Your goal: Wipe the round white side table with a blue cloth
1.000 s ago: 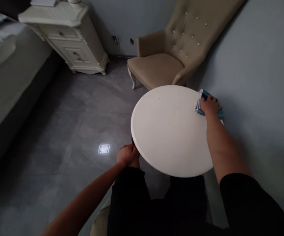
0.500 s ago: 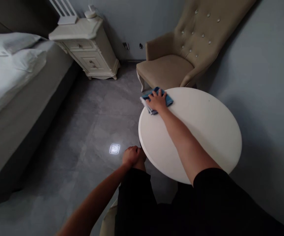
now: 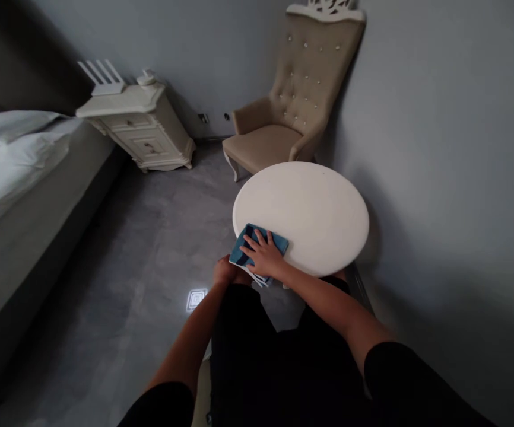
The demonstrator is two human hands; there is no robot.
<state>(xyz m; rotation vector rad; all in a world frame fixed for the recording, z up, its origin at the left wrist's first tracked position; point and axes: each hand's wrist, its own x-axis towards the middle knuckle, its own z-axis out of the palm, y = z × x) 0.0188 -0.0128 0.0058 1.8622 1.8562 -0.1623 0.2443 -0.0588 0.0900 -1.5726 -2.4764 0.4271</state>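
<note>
We see the folded blue cloth (image 3: 280, 241) shifted from the far-left rim of the round counter (image 3: 319, 213) to its near-left rim, partly overhanging; contact thus passes to the near side. The right hand (image 3: 263, 255) presses it with fingers spread, ungrasping; the grip of the left hand (image 3: 225, 270), just beside, we cannot tell.

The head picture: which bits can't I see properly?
In the head view:
Left hand: fingers mostly hidden behind the cloth.
Table: most of its base hidden beneath its top.
Bed: cut off by the left edge.
Glowing square: middle too small to read.
</note>
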